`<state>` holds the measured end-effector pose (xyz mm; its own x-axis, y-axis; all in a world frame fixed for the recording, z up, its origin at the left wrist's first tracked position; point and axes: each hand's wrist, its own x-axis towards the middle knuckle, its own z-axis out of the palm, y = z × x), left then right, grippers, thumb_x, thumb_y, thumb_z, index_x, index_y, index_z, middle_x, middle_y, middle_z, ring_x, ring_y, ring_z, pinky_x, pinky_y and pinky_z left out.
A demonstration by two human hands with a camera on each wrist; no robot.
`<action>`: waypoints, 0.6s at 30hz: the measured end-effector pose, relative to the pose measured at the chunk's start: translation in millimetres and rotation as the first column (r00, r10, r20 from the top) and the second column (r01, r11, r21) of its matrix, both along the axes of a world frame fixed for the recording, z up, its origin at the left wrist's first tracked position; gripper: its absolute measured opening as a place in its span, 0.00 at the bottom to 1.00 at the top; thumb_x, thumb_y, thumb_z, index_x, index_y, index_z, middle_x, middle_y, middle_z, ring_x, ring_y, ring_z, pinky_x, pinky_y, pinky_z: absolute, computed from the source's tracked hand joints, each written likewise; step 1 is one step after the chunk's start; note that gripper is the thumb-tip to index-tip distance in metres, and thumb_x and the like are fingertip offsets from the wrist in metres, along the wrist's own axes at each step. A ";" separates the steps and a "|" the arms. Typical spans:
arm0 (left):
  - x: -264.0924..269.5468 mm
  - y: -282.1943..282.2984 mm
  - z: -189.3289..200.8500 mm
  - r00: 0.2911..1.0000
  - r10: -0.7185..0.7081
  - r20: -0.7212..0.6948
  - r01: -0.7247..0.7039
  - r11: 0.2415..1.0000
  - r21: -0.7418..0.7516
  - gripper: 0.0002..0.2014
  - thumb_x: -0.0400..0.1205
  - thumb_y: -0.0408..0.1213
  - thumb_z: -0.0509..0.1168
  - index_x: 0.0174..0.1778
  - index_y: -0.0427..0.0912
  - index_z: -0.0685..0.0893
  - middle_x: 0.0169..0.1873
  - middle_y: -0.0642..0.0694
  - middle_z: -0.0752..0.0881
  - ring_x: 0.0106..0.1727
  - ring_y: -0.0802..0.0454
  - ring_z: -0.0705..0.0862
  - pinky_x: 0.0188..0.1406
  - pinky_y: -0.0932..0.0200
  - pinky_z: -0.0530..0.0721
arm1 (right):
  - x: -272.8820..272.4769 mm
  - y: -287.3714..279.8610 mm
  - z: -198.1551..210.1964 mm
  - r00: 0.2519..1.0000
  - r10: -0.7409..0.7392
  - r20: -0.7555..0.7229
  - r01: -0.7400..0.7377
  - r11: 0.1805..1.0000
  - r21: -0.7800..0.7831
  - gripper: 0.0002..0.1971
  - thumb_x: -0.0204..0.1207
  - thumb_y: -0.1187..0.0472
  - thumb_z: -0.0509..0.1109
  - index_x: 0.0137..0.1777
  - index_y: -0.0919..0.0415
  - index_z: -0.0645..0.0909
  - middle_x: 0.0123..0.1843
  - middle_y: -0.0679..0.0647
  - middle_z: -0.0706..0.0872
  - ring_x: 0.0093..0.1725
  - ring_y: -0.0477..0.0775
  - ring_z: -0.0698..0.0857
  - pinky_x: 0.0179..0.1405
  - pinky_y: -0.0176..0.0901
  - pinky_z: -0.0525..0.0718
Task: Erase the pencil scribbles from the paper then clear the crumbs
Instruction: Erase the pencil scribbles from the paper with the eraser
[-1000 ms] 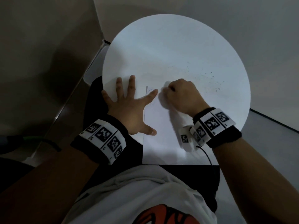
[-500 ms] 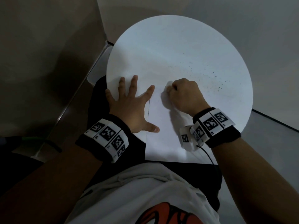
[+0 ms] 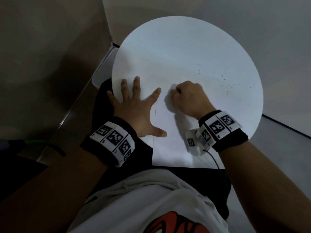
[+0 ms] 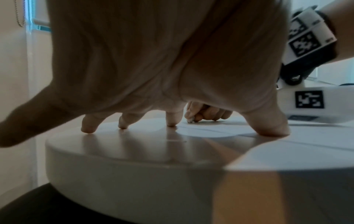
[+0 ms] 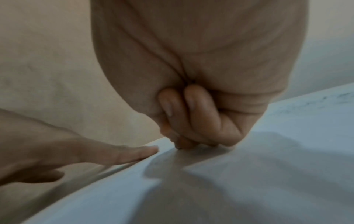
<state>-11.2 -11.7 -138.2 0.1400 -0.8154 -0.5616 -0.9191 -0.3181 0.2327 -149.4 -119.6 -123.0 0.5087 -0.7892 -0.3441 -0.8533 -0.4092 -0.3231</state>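
Note:
A white paper sheet (image 3: 171, 148) lies on the round white table (image 3: 185, 47), its near edge hanging over the rim. My left hand (image 3: 138, 101) is splayed flat: the thumb presses the paper's left part, the other fingertips (image 4: 122, 125) rest on the tabletop, and the little finger hangs past the rim. My right hand (image 3: 186, 96) is curled in a fist. It pinches a small eraser (image 4: 191, 120) and presses its tip (image 5: 179, 147) onto the paper beside my left index finger. Dark eraser crumbs (image 3: 225, 81) are scattered right of the fist. I see no clear scribble.
The table stands in a corner, with pale walls (image 3: 252, 17) behind and to the left. A white box (image 3: 104, 71) sits under its left rim. A thin black cable (image 3: 213, 158) runs from my right wristband across the paper's near corner. My lap lies below the near rim.
The right fist has shifted only slightly on the paper near my left index finger. The left hand stays splayed in the same spot.

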 end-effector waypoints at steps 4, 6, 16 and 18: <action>-0.9 0.2 1.0 0.999 0.020 -0.032 -0.019 0.999 0.027 0.67 0.57 0.82 0.71 0.81 0.77 0.31 0.82 0.44 0.20 0.82 0.28 0.22 0.69 0.08 0.43 | 6.1 10.4 -0.1 0.997 0.075 -0.014 -0.075 0.997 0.018 0.21 0.88 0.57 0.57 0.31 0.62 0.71 0.31 0.54 0.77 0.36 0.58 0.78 0.39 0.41 0.68; -0.6 0.1 -0.4 0.998 0.031 -0.058 -0.030 0.999 0.022 0.67 0.57 0.80 0.73 0.81 0.76 0.32 0.82 0.44 0.19 0.81 0.27 0.21 0.72 0.09 0.47 | 3.3 4.3 -0.7 1.000 0.001 0.002 -0.001 0.999 0.033 0.22 0.88 0.56 0.58 0.30 0.61 0.72 0.31 0.53 0.78 0.37 0.58 0.79 0.37 0.40 0.69; 0.2 2.8 -4.3 0.998 0.030 -0.048 -0.030 0.999 -0.011 0.68 0.56 0.80 0.73 0.82 0.75 0.33 0.83 0.43 0.21 0.82 0.27 0.22 0.77 0.15 0.53 | 8.6 3.5 -0.4 0.998 0.060 0.025 -0.060 0.998 0.012 0.22 0.87 0.57 0.58 0.28 0.59 0.69 0.31 0.55 0.78 0.36 0.60 0.79 0.38 0.42 0.70; -0.5 3.4 -4.5 0.999 0.023 -0.038 -0.024 1.000 -0.020 0.67 0.56 0.81 0.72 0.82 0.75 0.33 0.83 0.43 0.22 0.82 0.26 0.24 0.75 0.15 0.57 | 10.3 14.6 -0.9 0.987 0.159 0.034 -0.161 0.985 0.054 0.22 0.86 0.57 0.59 0.27 0.58 0.69 0.29 0.54 0.79 0.34 0.60 0.81 0.36 0.43 0.71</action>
